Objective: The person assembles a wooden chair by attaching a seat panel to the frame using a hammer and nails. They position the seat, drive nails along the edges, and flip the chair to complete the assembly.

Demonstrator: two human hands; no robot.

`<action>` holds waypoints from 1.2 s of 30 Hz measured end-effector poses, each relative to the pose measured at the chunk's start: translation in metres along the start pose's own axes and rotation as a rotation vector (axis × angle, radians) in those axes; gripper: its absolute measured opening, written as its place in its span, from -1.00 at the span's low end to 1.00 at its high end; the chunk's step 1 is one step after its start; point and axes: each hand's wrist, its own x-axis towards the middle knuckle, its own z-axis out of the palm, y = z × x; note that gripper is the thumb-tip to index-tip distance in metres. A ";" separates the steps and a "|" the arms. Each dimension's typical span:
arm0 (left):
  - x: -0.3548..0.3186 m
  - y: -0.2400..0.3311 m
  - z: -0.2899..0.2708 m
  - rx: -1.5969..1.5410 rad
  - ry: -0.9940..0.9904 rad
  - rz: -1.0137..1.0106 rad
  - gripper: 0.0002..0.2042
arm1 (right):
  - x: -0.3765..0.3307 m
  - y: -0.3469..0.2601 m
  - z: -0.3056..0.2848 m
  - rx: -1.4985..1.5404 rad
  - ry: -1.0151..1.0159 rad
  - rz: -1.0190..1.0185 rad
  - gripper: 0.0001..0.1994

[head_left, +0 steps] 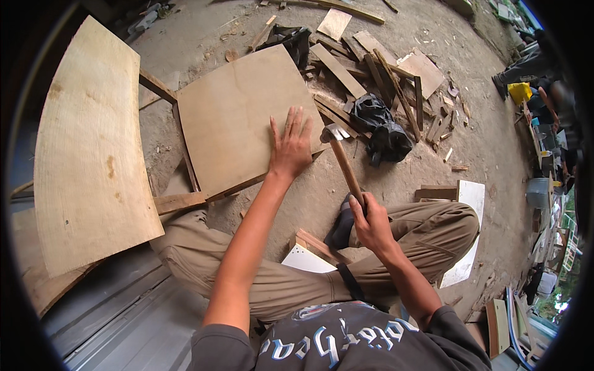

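My left hand (291,147) lies flat with its fingers stretched out on a square plywood panel (238,114), near the panel's right edge. Wooden frame pieces (179,203) join that panel to a curved, pale plywood board (93,142) at the left, so the whole looks like a chair with a seat and back. In my right hand (372,226) is a claw hammer (346,168), gripped low on its wooden handle. Its metal head is raised beside the panel's right corner, apart from my left fingers. Any nail there is too small to make out.
Scrap wood (387,77) is heaped beyond the panel, with black plastic bags (380,127) among it. A white board (467,229) stands by my right knee, and a small white-topped wooden piece (309,256) lies between my legs. Another person (532,65) is at the far right.
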 end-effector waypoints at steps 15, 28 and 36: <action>-0.002 0.003 0.003 0.163 -0.126 -0.051 -0.42 | -0.018 0.011 0.003 -0.029 -0.043 0.114 -0.71; -0.003 -0.004 0.002 0.049 -0.081 -0.076 -0.44 | -0.015 -0.078 -0.037 0.563 0.071 -0.222 -0.69; -0.003 0.002 0.001 0.038 -0.066 -0.071 -0.45 | -0.015 0.018 0.027 0.175 0.008 -0.003 -0.67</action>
